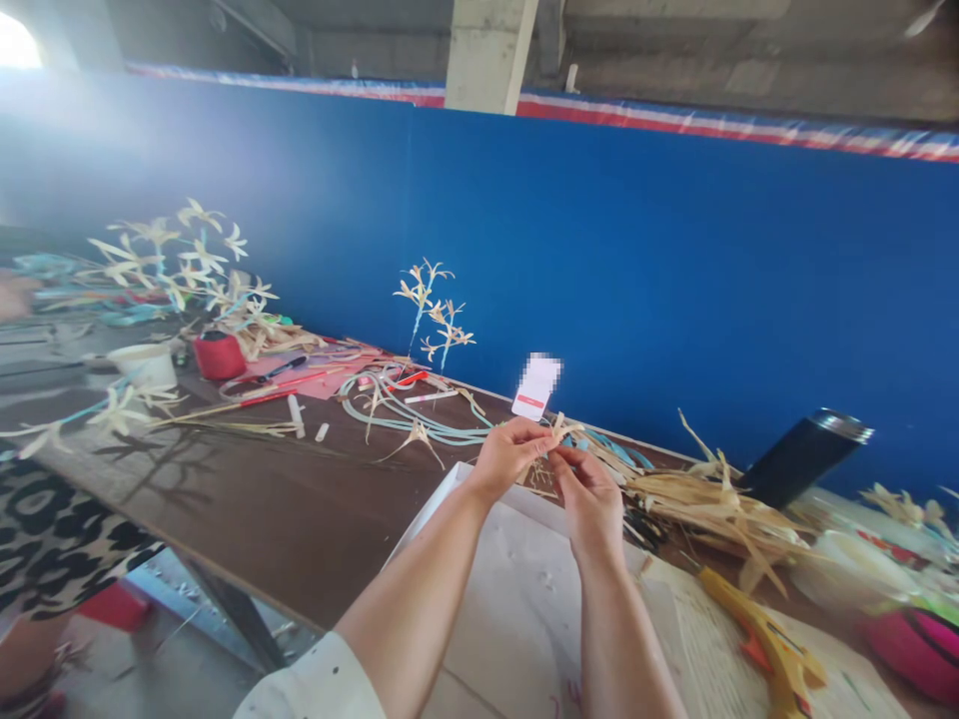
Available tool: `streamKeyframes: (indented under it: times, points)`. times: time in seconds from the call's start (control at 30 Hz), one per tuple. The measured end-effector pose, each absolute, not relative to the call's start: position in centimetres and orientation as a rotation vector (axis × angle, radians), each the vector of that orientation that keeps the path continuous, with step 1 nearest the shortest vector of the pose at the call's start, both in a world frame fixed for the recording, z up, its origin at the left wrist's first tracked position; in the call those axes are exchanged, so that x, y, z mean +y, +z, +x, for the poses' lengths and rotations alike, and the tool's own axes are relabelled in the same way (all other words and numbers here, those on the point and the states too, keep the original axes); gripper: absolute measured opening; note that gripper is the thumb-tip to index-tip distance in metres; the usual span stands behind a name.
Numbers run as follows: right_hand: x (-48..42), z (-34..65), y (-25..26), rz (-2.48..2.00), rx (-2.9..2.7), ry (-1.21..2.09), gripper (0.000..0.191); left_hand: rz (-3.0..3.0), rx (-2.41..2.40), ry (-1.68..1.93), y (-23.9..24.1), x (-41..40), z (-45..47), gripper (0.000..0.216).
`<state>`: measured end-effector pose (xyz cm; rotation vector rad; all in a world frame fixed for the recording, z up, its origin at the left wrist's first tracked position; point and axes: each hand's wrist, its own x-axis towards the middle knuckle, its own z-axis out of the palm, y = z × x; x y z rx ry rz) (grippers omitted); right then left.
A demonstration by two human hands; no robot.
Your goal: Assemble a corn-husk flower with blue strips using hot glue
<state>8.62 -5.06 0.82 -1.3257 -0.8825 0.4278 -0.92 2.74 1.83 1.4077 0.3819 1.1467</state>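
My left hand [510, 457] and my right hand [591, 491] meet over the far edge of a white tray [450, 489]. Their fingers are closed in a pinch on a small pale flower piece of dried husk [569, 428], whose strips stick out above the fingertips. Most of that piece is hidden by the fingers. Just beyond stands a lit phone [533, 387]. To the left, a loose husk flower [418, 436] lies on the brown table [300, 499]. Two blue-stemmed husk flower sprays [420, 300] stand upright at the back.
Dried husk strips [719, 499] and a tilted black flask [805, 459] are at right, with a yellow glue gun [764, 639] nearer. Pale blue tubing [405, 429], a red pouch [219, 356] and a white cup [146, 366] sit leftward. A blue partition [674, 270] rises behind.
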Motion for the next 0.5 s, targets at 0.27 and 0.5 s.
streamKeyframes:
  times: [0.27, 0.5]
  points:
    - [-4.97, 8.17, 0.91, -1.367, -0.881, 0.302, 0.028, 1.545, 0.445, 1.178, 1.82, 2.68, -0.8, 0.025]
    - [-4.97, 8.41, 0.72, -1.437, -0.887, 0.204, 0.027, 1.604, 0.444, 1.192, 2.03, 2.41, -0.89, 0.022]
